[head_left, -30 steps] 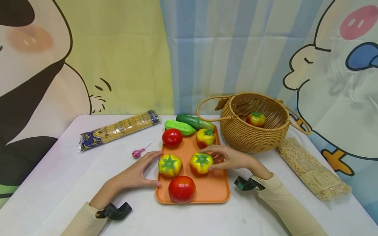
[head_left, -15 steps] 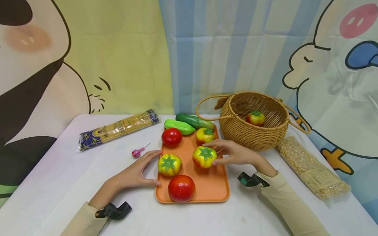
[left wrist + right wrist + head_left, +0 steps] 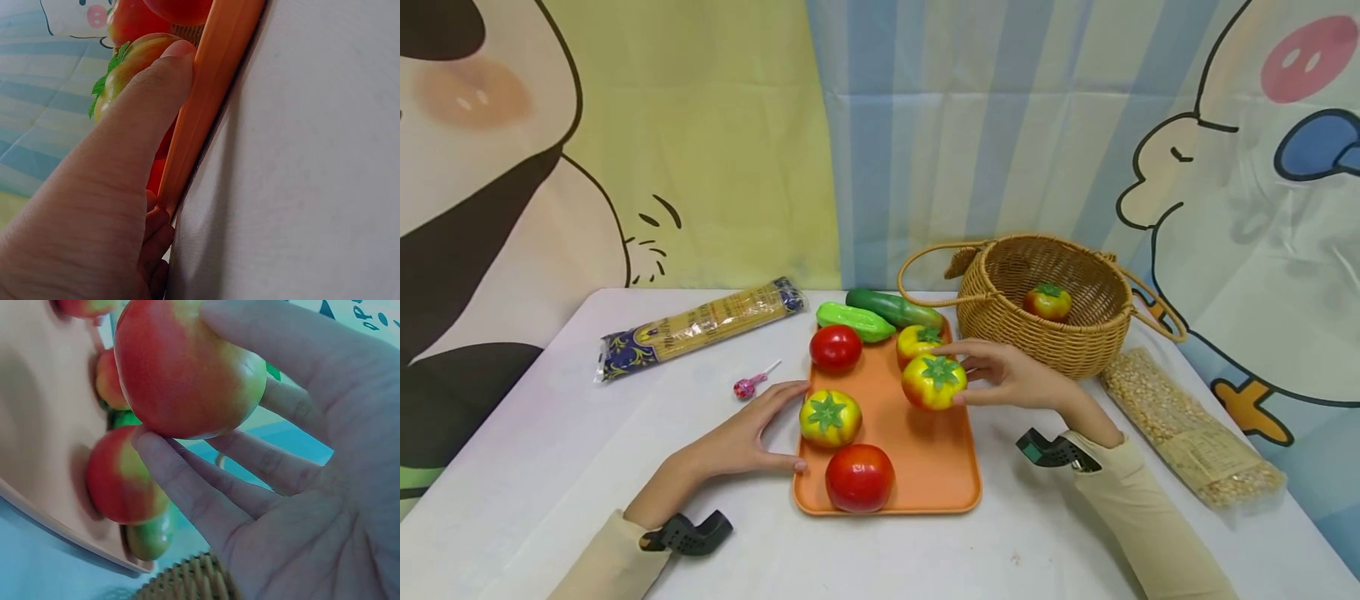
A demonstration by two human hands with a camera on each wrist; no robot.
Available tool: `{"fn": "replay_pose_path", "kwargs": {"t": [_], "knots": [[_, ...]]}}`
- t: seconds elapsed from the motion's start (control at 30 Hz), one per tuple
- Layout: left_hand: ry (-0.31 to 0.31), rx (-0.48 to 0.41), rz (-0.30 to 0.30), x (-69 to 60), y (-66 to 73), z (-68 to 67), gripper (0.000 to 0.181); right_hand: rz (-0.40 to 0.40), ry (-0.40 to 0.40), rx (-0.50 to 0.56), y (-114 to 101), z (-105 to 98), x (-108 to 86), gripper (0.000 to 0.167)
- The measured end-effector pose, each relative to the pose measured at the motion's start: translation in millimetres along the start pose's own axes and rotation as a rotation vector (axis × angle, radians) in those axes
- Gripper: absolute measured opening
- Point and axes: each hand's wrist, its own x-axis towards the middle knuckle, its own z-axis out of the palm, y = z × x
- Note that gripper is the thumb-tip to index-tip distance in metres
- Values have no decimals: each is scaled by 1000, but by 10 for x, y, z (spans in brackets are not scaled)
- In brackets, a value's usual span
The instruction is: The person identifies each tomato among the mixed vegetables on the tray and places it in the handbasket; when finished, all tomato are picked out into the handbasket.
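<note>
My right hand (image 3: 1011, 377) holds a yellow-red tomato (image 3: 934, 382) with a green star-shaped leaf cap between thumb and fingertips. The right wrist view shows this tomato (image 3: 187, 372) raised off the orange tray (image 3: 925, 475). Spread along the tray's left edge, my left hand (image 3: 730, 446) touches the rim with thumb and fingertips. Its thumb (image 3: 178, 59) lies against the rim in the left wrist view. On the tray are another yellow-red tomato (image 3: 831, 419), two plain red tomatoes (image 3: 860, 478) and, partly hidden behind the held one, a third yellow-red tomato (image 3: 913, 340).
A light green vegetable (image 3: 857, 322) and a dark green cucumber (image 3: 895, 308) lie at the tray's far end. The wicker basket (image 3: 1037, 342) at back right contains one yellow-red tomato (image 3: 1048, 302). Around stand a noodle pack (image 3: 700, 329), a lollipop (image 3: 751, 385) and a grain bag (image 3: 1187, 429).
My right hand has lifted the yellow-red tomato off the tray and carried it up and rightward, toward the far end. The left hand stays at the tray's edge.
</note>
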Motion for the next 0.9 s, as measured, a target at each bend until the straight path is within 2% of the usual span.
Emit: {"fn": "replay_pose_path", "kwargs": {"t": [0.27, 0.43, 0.63, 0.9], "knots": [[0, -9, -13, -19, 7, -11, 101, -53, 32, 95, -24, -64, -3, 57], [3, -11, -11, -21, 4, -7, 101, -105, 45, 105, -20, -103, -15, 56], [3, -5, -17, -17, 1, -9, 102, -144, 107, 100, -29, -149, -33, 58], [3, -11, -12, -16, -6, 2, 101, -127, 220, 71, -79, -253, -112, 61]]}}
